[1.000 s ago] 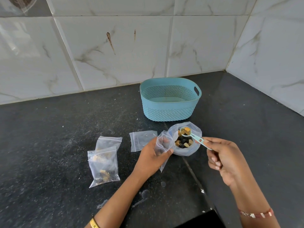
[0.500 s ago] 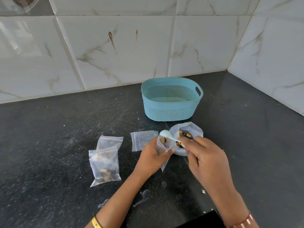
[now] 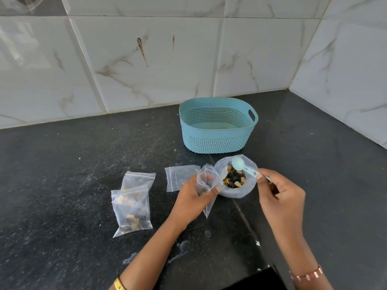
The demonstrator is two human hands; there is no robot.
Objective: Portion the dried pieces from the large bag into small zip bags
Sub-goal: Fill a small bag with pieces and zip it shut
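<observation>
Just spoon over large bag rim, basket behind

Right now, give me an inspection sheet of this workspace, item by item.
Surface: black speckled stone counter, dusty, pale smears near the front.
Job's things: large clear bag of dried pieces open; two filled small zip bags left; flat empty zip bag beside the left hand.
Clutter: teal perforated plastic basket, nothing seen inside.
Grips: left hand holds an open small zip bag; right hand holds a pale blue plastic spoon, bowl empty, over the large bag.
Cables: nothing seen.
Surroundings: white marble-look tiled walls, brown streaks.
</observation>
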